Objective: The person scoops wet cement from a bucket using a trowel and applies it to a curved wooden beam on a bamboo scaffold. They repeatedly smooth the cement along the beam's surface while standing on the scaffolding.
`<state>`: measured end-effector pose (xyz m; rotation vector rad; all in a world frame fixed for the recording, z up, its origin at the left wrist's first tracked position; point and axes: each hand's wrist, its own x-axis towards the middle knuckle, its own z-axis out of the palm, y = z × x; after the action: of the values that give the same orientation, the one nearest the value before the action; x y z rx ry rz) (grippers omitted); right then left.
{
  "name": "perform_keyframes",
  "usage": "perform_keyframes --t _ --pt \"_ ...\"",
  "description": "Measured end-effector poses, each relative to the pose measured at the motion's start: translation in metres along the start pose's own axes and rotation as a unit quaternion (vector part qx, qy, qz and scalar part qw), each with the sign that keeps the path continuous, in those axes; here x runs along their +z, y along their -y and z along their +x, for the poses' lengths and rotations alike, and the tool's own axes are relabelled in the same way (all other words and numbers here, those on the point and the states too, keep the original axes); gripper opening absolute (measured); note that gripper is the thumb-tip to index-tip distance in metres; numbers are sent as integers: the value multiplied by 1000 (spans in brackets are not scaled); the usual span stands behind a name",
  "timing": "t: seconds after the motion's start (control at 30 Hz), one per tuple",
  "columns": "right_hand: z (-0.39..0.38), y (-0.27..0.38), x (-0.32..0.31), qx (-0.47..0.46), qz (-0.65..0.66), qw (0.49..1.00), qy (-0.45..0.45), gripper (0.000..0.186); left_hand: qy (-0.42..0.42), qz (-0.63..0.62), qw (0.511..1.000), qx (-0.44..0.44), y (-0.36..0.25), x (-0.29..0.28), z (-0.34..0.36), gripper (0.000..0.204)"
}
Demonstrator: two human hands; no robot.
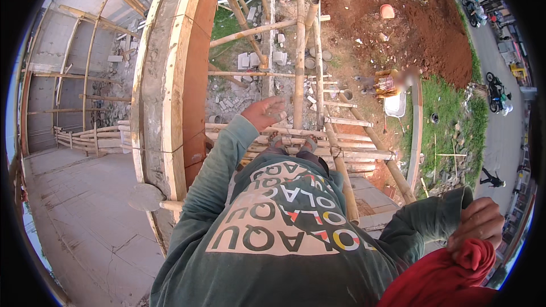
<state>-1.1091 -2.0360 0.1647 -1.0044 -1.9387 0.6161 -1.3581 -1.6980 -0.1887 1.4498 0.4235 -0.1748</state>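
Observation:
My left hand (264,112) reaches forward over the scaffold, its fingers stretched out and nothing seen in them. Nearest to it stands an upright bamboo pole (300,68); I see a gap between the two. Out to the right, my right hand (478,222) is closed at the knotted end of a red cloth (449,270). The fingertips are partly hidden, but they seem to pinch the fabric by the knot. My bare feet rest on the wooden and bamboo rungs (364,153) below me.
Left of me runs a concrete beam (152,79) framed by timber boards (181,57). A flat concrete slab (85,210) lies beyond it. Far below, a person (387,83) is beside a wheelbarrow (394,104) near red soil (421,40). Motorbikes pass on the road (500,136).

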Motion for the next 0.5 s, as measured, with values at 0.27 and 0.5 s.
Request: perform_keyframes --t 0.27,0.5 --pt "-31 -34 48 -494 328 712 -376 32 -153 218 957 116 -81 -56 31 52" --pt "0 -168 99 -106 353 819 -440 67 -357 410 829 130 -113 -99 24 37"
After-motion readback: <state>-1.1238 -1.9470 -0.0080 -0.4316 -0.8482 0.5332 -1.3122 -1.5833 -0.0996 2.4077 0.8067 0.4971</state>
